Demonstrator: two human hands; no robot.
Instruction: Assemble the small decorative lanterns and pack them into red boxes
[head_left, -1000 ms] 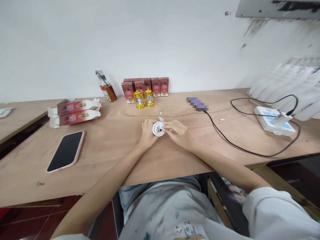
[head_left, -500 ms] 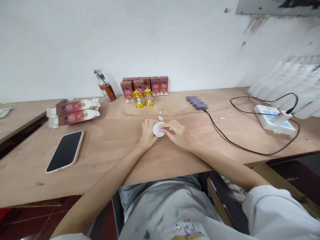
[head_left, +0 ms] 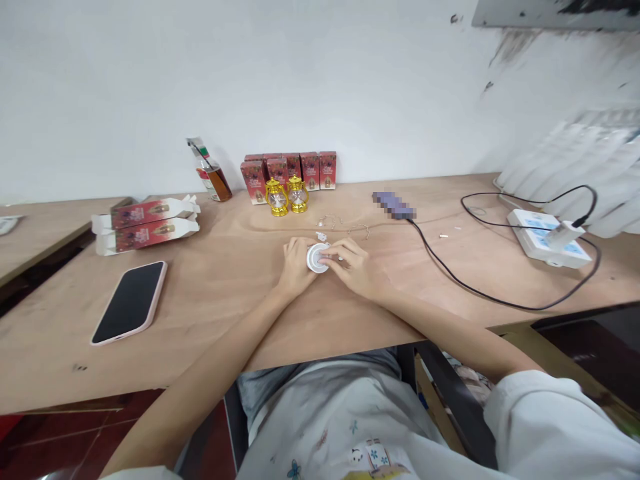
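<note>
The left hand (head_left: 296, 263) clamps a round white piece (head_left: 313, 260) between itself and the right hand (head_left: 353, 264), which touches its face, grip unclear

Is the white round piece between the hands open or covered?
Covered, apparently: a pale disc sits within the white round piece, no metal showing. Whether fastened, cannot tell.
</note>
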